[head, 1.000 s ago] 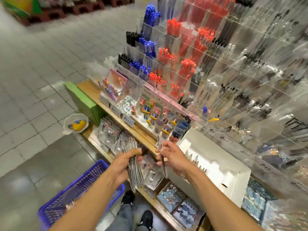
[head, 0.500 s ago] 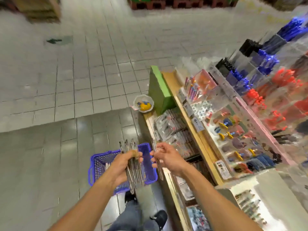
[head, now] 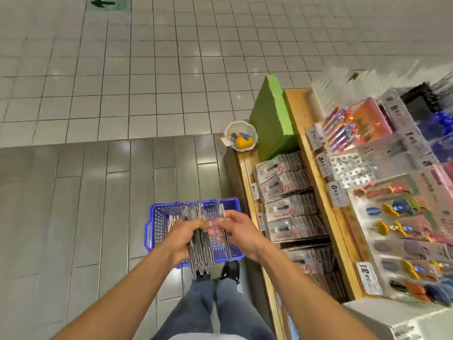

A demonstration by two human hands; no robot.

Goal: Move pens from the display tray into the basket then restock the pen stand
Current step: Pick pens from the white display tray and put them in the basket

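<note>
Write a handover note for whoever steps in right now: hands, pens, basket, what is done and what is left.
Left hand: grips a thick bundle of pens, held over the blue basket on the floor.
Right hand: beside the bundle, pinching a few pens, also above the basket.
Basket: stands by the wooden shelf; some pens seem to lie inside already, too blurred to count.
Done: pens taken from the display and carried to the basket.
Left: lower both handfuls into the basket, then restock the pen stand, which is out of view.
</note>
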